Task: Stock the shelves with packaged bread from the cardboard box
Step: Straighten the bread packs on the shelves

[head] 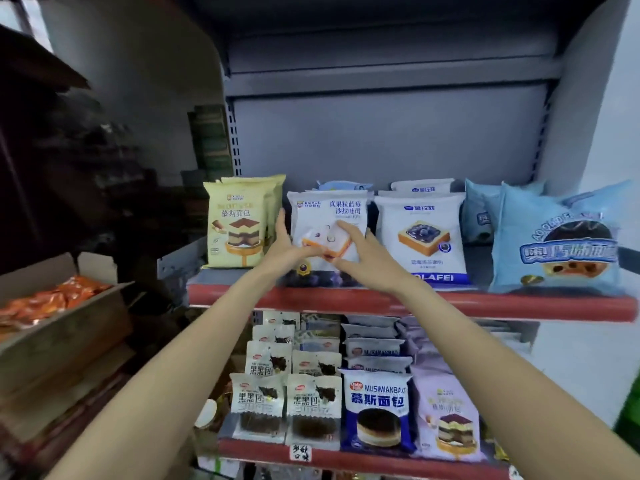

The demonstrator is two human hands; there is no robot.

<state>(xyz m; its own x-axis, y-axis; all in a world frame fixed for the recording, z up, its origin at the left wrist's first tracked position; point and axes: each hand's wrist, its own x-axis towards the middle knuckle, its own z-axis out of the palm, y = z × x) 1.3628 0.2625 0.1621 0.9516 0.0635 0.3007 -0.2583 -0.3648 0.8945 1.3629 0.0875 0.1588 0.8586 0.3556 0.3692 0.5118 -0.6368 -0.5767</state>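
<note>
Packaged bread lines a red-edged store shelf, a cardboard box alongside.
A white blueberry toast packet (pixel 329 233) stands upright on the upper shelf (pixel 408 303), between a yellow mousse-bread packet (pixel 235 223) and a white-and-blue toast packet (pixel 420 237). The open cardboard box (pixel 62 327), at left, holds orange packets (pixel 52 299).

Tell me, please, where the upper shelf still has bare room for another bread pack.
Little is free along the front: only the grey corner left of the yellow mousse pack, by the red shelf edge. The space above the packs is open. The row from the blueberry toast pack, touched by both hands, to the blue pack is crowded.
</note>
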